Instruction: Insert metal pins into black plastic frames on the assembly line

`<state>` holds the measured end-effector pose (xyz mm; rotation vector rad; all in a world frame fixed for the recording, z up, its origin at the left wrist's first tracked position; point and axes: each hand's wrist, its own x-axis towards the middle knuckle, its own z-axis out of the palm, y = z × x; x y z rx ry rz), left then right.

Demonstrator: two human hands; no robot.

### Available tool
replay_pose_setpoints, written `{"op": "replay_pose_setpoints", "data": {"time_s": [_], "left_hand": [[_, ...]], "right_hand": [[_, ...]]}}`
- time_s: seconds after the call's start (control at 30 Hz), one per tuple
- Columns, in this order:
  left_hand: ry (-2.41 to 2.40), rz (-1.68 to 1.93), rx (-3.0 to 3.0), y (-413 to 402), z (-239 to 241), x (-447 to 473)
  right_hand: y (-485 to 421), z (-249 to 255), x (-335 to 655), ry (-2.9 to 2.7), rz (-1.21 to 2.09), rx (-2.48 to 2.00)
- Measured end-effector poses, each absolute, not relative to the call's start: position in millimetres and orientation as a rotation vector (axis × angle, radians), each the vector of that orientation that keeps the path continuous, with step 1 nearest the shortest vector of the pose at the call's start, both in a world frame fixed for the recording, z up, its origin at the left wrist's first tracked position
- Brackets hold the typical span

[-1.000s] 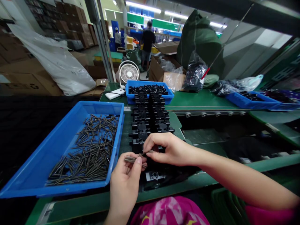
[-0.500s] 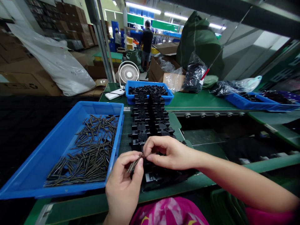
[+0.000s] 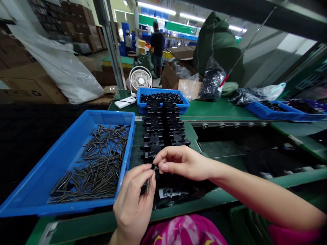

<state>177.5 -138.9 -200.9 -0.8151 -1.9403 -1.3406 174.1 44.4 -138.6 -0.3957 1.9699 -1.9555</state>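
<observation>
The left hand (image 3: 134, 204) is pinching thin metal pins (image 3: 148, 184) — light, stiff, slippery; the right hand (image 3: 182, 162) is nipping one's top end.

Factory assembly line: green workbench (image 3: 219, 108), blue parts bins (image 3: 63, 163), stacked cartons (image 3: 74, 27), overhead strip lighting (image 3: 155, 8).

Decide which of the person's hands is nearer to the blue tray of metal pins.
Left. The left hand sits just beside the blue tray's near right corner, fingers pinching a few pins. The right hand lies farther right, over the black plastic parts.
</observation>
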Motion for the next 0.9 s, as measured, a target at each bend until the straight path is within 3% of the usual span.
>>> {"op": "replay_pose_setpoints", "data": {"time_s": [0.17, 0.37, 0.53, 0.73, 0.9], "left_hand": [[-1.974, -1.3, -0.849, -138.4, -200.0, 175.7], [-2.094, -1.262, -0.774, -135.9, -202.6, 177.8], [-2.29, -1.53, -0.557, -132.9, -197.4, 181.4], [-2.383, -2.284, -0.329, -126.5, -187.2, 178.6], [-2.368, -2.409, -0.348, -124.8, -187.6, 177.1]], "right_hand": [[48.3, -137.7, 172.8, 2.14, -1.783, -0.448], [51.0, -125.1, 174.5, 2.696, -1.189, -0.79], [50.3, -116.0, 177.0, 2.845, -0.955, -0.922], [52.8, -116.4, 178.1, 2.863, -1.019, -0.915], [55.4, -122.2, 176.7, 2.803, -1.175, -0.839]]}}
